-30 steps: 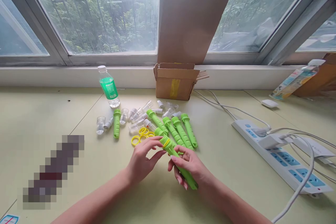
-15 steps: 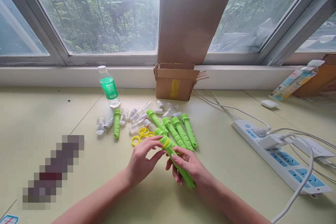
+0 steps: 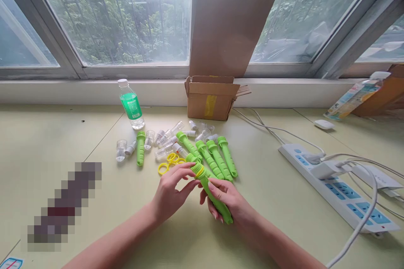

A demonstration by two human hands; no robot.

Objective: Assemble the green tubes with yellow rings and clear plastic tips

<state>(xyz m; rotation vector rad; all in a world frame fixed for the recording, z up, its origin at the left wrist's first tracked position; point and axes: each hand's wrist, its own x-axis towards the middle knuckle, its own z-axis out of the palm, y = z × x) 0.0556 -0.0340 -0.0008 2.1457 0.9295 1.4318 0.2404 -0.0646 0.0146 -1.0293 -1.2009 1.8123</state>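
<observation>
A green plastic handle with a threaded end lies slantwise in my right hand, whose thumb and fingers close round its middle. Around its neck, just below the threads, sits a yellow ring. The fingertips of my left hand pinch at that ring and neck from the left. Just beyond are loose yellow rings, partly overlapping. More green handles lie behind my hands, and a single green handle is off to the left. Clear ribbed cups and small white-ended pieces are scattered among them.
A bottle with a green label stands at the back left. An opened cardboard box is against the sill. To the right runs a white power strip with plugs and cables. Another bottle leans at the far right. A blurred patch covers something on the left.
The lower end of the held green handle has shifted slightly up and left with my right hand. My left fingers stay at the ring. Everything else looks the same.
</observation>
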